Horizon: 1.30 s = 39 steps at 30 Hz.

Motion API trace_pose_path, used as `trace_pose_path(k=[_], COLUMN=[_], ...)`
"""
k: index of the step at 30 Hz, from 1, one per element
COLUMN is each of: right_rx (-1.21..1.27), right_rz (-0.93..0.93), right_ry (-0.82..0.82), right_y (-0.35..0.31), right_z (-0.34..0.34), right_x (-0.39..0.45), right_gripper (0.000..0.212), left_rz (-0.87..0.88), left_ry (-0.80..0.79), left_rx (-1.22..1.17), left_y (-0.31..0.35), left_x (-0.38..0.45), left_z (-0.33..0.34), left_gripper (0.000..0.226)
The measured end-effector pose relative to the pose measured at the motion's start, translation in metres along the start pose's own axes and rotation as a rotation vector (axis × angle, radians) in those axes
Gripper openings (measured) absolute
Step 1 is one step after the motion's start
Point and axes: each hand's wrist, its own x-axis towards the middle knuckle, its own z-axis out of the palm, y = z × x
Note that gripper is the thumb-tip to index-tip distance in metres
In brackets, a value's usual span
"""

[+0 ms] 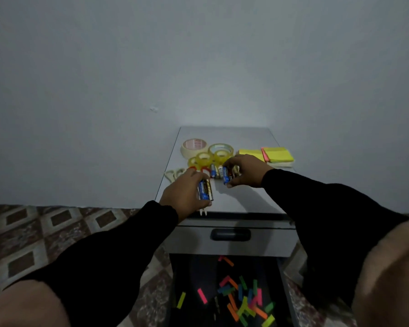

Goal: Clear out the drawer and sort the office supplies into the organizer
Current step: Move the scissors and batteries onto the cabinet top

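Batteries, blue and gold metal cylinders [204,190], were pinched in the left hand [185,194] near the grey cabinet top's [243,197] front left corner; the right hand [246,170] pinched similar blue batteries [226,175] mid-top, beside glossy tape rolls [213,155].

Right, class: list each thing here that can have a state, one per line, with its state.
Left hand: grips batteries.
Right hand: grips batteries.
Upper drawer: shut.
Lower drawer: pulled open, coloured paper strips inside.
Tape rolls: lying flat on the cabinet top.
Sticky notes: stacked.
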Motion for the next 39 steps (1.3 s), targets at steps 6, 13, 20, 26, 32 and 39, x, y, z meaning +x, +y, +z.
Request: trace_pose_path(k=[6, 13, 20, 26, 32, 39], right_rx=[-0.110, -0.146, -0.145, -0.040, 0.176, 0.308], right_rz=[0.013, 0.047, 0.071, 0.065, 0.075, 0.106], right_ry=[-0.001, -0.033, -0.065, -0.001, 0.130, 0.197], right_y=[0.010, 0.016, 0.015, 0.019, 0.036, 0.066], right_z=[0.005, 0.014, 0.024, 0.023, 0.021, 0.030], right_x=[0.051, 0.078, 0.086, 0.081, 0.062, 0.032], right_gripper=[0.056, 0.052, 0.057, 0.057, 0.053, 0.056], left_rz=[0.007, 0.029, 0.019, 0.001, -0.002, -0.020], left_ry=[0.010, 0.026, -0.016, -0.046, -0.091, -0.083], left_rx=[-0.061, -0.085, -0.078, -0.069, -0.071, -0.070], left_y=[-0.025, -0.040, -0.042, -0.038, -0.026, -0.009], left_x=[0.016, 0.023, 0.030, 0.041, 0.062, 0.103], left_z=[0.003, 0.011, 0.015, 0.018, 0.025, 0.034], left_gripper=[0.061, 0.057, 0.057, 0.055, 0.057, 0.059])
